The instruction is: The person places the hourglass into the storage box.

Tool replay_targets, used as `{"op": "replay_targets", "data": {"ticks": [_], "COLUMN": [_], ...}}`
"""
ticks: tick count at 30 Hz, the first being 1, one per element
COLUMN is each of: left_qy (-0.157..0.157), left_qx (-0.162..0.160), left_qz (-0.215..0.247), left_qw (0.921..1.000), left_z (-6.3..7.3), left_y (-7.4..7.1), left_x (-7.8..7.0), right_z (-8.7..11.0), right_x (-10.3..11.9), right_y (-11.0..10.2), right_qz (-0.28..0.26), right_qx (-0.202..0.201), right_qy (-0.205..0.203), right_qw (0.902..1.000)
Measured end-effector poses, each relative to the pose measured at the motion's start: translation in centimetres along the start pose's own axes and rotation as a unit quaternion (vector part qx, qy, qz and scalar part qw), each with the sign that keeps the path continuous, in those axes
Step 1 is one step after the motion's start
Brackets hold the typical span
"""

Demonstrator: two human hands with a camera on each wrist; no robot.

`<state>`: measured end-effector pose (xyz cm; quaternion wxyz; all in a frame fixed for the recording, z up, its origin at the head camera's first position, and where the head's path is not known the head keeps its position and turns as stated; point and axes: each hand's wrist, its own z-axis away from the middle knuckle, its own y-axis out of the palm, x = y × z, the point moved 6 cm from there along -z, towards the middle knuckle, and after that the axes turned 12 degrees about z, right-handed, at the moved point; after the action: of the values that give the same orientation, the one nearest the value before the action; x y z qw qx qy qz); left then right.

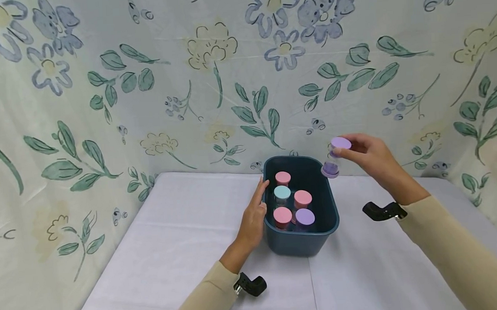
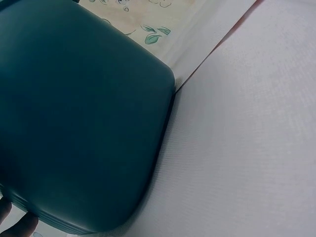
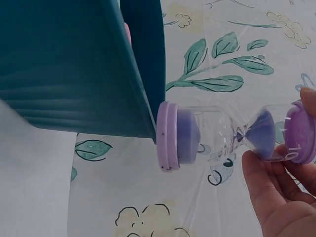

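A purple-capped hourglass (image 3: 212, 133) with purple sand is pinched near its upper cap by my right hand (image 1: 368, 155). It hangs just over the right rim of a dark teal bin (image 1: 301, 243); a "10" is printed on its glass. Against the bin's left side rests my left hand (image 1: 252, 220), fingers fairly straight along the wall. Inside the bin stand several capped hourglasses: pink ones (image 1: 303, 198), a light blue one (image 1: 282, 192) and a purple one (image 1: 304, 217). Their lower parts are mostly hidden by the caps and the bin's wall.
The bin stands on a table with a white cloth (image 1: 184, 224), close to its back edge. A floral curtain (image 1: 211, 82) hangs right behind the table and along both sides. Each wrist carries a black camera mount (image 1: 384, 211).
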<state>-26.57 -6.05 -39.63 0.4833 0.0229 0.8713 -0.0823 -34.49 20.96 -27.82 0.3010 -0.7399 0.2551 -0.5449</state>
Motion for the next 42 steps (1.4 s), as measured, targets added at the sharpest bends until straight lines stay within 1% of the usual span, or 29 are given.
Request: {"op": "replay_targets", "data": {"ticks": [2,6,11,18,21,26,33,38,42], "left_qy": [0.003,0.009,0.016,0.002,0.001,0.004,-0.003,-0.002,-0.001], "left_qx": [0.000,0.001,0.002,0.000,-0.001,0.002,0.001,0.003,0.003], "left_qz": [-0.008,-0.017,-0.015,-0.023,-0.016,-0.005,-0.020,-0.019,-0.021], "left_qw": [1.0000,0.9998,0.9998,0.9997,0.9999,1.0000,0.9998,0.9998,0.9998], "left_z": [0.0,0.0,-0.1,-0.1,-0.1,-0.2,-0.1,-0.1,-0.1], "left_y": [0.0,-0.1,-0.1,-0.1,-0.1,-0.1,-0.1,-0.1,-0.1], "left_x": [0.9,1.6,1.7,1.9,1.9,1.7,1.7,1.8,1.8], "right_z": [-0.2,-0.6,-1.0,-1.4,-1.6,-2.0,-2.3,-2.4,-2.5], "right_x": [0.3,0.9,1.4,1.1,0.8,0.3,-0.4,-0.8,-0.9], "right_y": [0.2,0.7,1.4,2.4,2.7,3.0,3.2,3.3,3.5], "right_qz": [0.001,0.002,0.010,-0.008,-0.004,0.010,0.040,0.067,0.094], "right_qx": [0.007,0.022,0.029,0.044,0.045,0.044,0.051,0.056,0.053], "right_qy": [-0.008,-0.022,-0.034,-0.027,-0.022,-0.014,-0.009,-0.017,-0.037], "right_qw": [0.9999,0.9995,0.9989,0.9986,0.9987,0.9989,0.9979,0.9961,0.9934]}}
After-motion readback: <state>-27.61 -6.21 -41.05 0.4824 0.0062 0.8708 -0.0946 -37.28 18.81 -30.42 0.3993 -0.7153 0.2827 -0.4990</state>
